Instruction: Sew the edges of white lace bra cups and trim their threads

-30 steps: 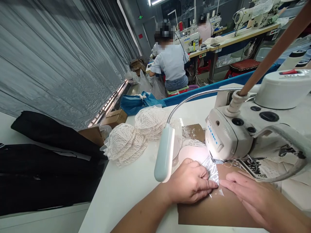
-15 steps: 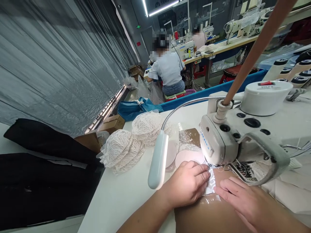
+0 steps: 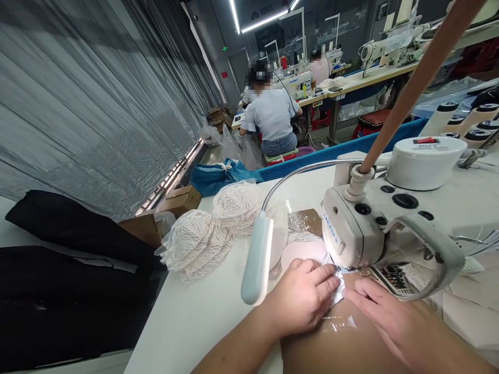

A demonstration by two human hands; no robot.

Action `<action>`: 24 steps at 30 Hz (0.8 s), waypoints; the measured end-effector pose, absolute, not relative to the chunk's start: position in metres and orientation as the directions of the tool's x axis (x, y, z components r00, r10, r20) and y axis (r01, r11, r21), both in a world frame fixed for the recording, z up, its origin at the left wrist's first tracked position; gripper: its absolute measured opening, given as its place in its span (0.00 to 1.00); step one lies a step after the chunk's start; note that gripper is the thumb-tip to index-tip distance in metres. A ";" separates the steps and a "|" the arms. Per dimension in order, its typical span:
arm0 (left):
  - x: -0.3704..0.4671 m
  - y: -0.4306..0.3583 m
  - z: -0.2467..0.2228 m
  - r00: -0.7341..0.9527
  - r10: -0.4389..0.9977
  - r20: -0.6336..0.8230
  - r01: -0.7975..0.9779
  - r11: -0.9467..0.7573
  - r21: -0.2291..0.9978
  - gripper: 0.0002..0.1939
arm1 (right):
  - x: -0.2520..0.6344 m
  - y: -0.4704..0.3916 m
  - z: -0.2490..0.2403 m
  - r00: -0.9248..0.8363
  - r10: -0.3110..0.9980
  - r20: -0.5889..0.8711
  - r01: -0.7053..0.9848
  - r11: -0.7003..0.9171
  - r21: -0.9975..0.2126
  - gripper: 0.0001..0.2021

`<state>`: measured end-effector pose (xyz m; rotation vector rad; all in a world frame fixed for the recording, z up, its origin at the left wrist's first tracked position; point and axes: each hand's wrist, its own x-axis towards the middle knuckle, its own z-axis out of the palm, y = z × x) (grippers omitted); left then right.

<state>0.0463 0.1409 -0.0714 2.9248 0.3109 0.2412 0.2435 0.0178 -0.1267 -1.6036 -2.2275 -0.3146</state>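
Observation:
Under the head of a white sewing machine (image 3: pixel 351 228) lies a small piece of white lace fabric (image 3: pixel 338 293). My left hand (image 3: pixel 307 293) presses on it with fingers together, its fingertips close to the needle area, which is hidden. The fingers of my right hand (image 3: pixel 384 311) are extended over the brown surface (image 3: pixel 327 348), the index fingertip at the right edge of the lace. Pale pink cup pieces (image 3: pixel 300 253) lie behind my left hand.
Stacks of lace cups (image 3: pixel 195 241) stand on the white table (image 3: pixel 175 317) at the left. A lamp (image 3: pixel 257 259) hangs left of the machine head. Thread cones (image 3: pixel 444 114) stand at the right. Beyond the table a person (image 3: pixel 271 114) sits at another machine.
The lace has moved slightly up toward the needle area, and less of it shows. My right hand has shifted slightly up with it. The view has tilted a little.

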 end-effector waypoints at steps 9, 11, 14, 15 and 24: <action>0.047 0.146 -0.074 0.955 0.248 0.165 0.214 -0.956 0.203 0.15 | 0.242 0.030 -0.108 -0.284 0.797 0.533 0.955 0.188 0.230 0.27; 0.047 0.147 -0.074 0.949 0.267 0.167 0.231 -0.951 0.208 0.16 | 0.242 0.030 -0.107 -0.268 0.794 0.545 0.957 0.157 0.243 0.27; 0.048 0.147 -0.075 0.940 0.295 0.172 0.257 -0.943 0.209 0.17 | 0.243 0.027 -0.112 -0.256 0.809 0.529 0.963 0.167 0.210 0.28; 0.048 0.148 -0.076 0.936 0.303 0.180 0.266 -0.942 0.202 0.17 | 0.243 0.026 -0.115 -0.247 0.817 0.522 0.966 0.168 0.194 0.29; 0.048 0.146 -0.077 0.914 0.356 0.193 0.341 -0.934 0.107 0.17 | 0.248 0.023 -0.120 -0.258 0.851 0.457 0.966 0.234 0.109 0.27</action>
